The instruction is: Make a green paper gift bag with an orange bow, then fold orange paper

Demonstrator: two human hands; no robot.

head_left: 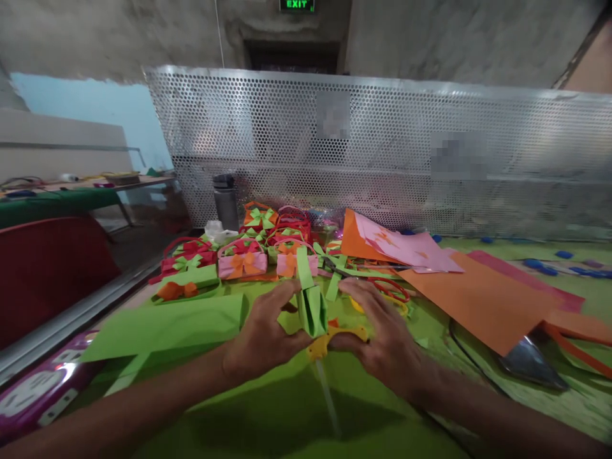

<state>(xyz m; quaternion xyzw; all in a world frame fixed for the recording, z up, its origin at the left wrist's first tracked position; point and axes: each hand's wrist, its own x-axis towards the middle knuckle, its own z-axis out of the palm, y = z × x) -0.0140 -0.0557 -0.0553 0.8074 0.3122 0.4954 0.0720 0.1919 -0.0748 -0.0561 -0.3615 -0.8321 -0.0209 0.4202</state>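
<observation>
My left hand (pixel 262 328) is closed around a small folded light-green paper bag (pixel 312 306), its thumb below and fingers at the side. A green paper strip (pixel 304 268) stands up from the bag's top. My right hand (pixel 385 335) grips a yellow glue gun (pixel 337 336), close against the bag's lower right side. From the gun's back a translucent glue stick (pixel 327 395) points down toward me. The gun's nozzle is hidden near the bag, and I cannot tell whether it touches the paper.
Finished paper bags with bows (pixel 243 262) crowd the table's back. Green paper sheets (pixel 167 325) lie left, near a purple power strip (pixel 48 382). Orange sheets (pixel 482 299) and pink sheets (pixel 406 245) lie right. Red-handled scissors (pixel 394 290) rest behind my right hand. A bottle (pixel 224 201) stands by the perforated metal panel (pixel 382 146).
</observation>
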